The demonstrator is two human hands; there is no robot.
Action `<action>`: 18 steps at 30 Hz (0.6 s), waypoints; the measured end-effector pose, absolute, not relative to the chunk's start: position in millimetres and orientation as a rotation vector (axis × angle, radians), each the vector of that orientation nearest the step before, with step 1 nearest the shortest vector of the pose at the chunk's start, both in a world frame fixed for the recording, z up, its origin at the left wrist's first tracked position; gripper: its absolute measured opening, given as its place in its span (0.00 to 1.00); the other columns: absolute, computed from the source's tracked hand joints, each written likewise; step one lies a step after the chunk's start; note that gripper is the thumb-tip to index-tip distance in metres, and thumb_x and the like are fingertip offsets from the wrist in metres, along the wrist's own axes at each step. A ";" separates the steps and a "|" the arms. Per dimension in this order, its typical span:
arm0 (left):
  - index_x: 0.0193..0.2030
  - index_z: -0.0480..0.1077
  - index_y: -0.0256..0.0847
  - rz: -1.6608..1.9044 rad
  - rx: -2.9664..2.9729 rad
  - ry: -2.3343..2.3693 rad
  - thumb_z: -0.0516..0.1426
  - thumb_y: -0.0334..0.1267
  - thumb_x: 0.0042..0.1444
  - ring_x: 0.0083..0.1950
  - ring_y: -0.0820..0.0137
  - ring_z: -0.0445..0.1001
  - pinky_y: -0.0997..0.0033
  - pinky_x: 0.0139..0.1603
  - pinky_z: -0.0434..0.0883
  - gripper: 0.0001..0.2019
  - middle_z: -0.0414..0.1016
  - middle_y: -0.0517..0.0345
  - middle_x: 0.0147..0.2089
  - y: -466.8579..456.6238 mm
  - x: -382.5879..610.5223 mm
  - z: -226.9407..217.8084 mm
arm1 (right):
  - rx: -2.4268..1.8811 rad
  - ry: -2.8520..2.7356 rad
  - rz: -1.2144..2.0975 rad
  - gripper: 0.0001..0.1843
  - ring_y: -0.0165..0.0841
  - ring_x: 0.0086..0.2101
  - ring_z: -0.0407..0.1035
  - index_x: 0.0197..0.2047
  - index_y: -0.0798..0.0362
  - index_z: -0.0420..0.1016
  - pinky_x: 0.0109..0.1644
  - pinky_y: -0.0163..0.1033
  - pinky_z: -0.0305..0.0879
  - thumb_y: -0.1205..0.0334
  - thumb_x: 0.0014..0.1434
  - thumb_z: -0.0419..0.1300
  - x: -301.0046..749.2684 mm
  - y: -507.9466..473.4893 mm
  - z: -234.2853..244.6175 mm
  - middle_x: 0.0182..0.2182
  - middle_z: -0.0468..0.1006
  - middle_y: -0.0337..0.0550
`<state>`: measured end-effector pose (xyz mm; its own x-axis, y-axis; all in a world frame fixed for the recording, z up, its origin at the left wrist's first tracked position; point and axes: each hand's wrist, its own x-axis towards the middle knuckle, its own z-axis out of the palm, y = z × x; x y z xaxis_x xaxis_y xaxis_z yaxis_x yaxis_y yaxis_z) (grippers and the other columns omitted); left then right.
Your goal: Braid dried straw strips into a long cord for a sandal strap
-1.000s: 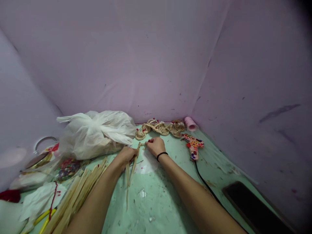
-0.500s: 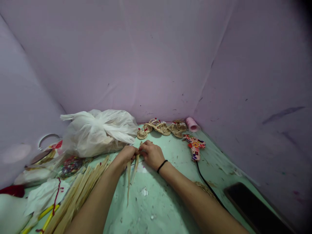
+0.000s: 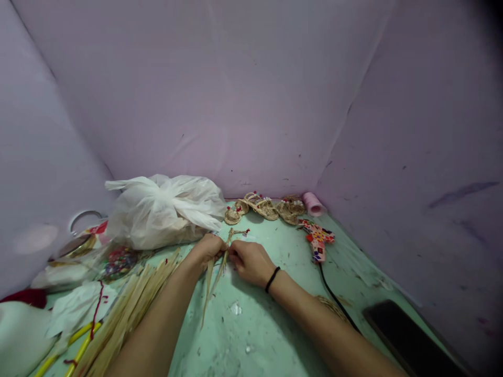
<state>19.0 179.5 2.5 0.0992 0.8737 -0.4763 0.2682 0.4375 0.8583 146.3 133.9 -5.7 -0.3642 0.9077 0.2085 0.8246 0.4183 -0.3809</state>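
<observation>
My left hand (image 3: 211,250) is closed in a pinch round pale, dry straw strips (image 3: 207,294), whose loose ends hang toward me. Right beside it, my right hand (image 3: 252,262), with a black band at the wrist, pinches the same straw work. A thin straw piece (image 3: 231,234) with small red beads at one tip sticks out beyond my fingers. The fingertips hide the exact spot where the strips meet. Small woven straw sandals (image 3: 264,208) with red and white beads lie just past my hands.
On the left are a tied white plastic bag (image 3: 157,214), a bundle of straw strips (image 3: 129,314) and yellow-handled scissors (image 3: 80,351). To the right lie a pink thread spool (image 3: 313,204), a patterned glue gun (image 3: 319,241) with a black cord and a dark phone (image 3: 408,335).
My right hand has shifted slightly right and down, away from the far end of the straw piece. Its beaded tip now shows more clearly. Both hands still pinch the straw.
</observation>
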 end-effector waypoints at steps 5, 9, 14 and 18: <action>0.10 0.56 0.36 0.593 1.111 1.465 0.52 0.24 0.35 0.11 0.81 0.49 0.79 0.13 0.45 0.11 0.51 0.67 0.07 179.5 17.9 3.5 | -1.711 -2.250 0.581 0.11 0.31 0.28 0.68 0.31 0.54 0.75 0.28 0.32 0.54 0.64 0.48 0.52 143.0 117.0 7.6 0.26 0.76 0.44; 0.12 0.60 0.35 0.592 1.100 1.464 0.54 0.24 0.36 0.11 0.81 0.48 0.79 0.13 0.45 0.09 0.52 0.67 0.07 179.4 18.8 4.0 | -1.597 -2.267 1.433 0.05 0.27 0.19 0.63 0.21 0.56 0.75 0.23 0.30 0.55 0.68 0.40 0.57 159.5 115.0 21.1 0.15 0.71 0.38; 0.11 0.60 0.34 0.576 1.063 1.426 0.54 0.25 0.37 0.12 0.82 0.48 0.79 0.14 0.45 0.09 0.53 0.66 0.08 177.8 21.9 8.4 | -1.650 -1.171 1.404 0.03 0.24 0.18 0.61 0.21 0.57 0.67 0.20 0.28 0.58 0.71 0.43 0.54 159.1 140.8 19.5 0.17 0.69 0.38; 0.11 0.60 0.35 0.587 1.044 1.380 0.53 0.25 0.37 0.13 0.81 0.50 0.78 0.14 0.46 0.09 0.55 0.65 0.10 178.1 23.3 7.7 | -1.562 -1.072 1.616 0.06 0.26 0.17 0.63 0.20 0.56 0.63 0.20 0.32 0.64 0.73 0.45 0.50 138.2 150.7 12.9 0.15 0.68 0.38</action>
<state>23.3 178.1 7.7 0.1558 0.8516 -0.5005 0.2306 0.4614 0.8567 138.2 150.7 12.9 -0.0889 0.8784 -0.4696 0.0915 -0.4623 -0.8820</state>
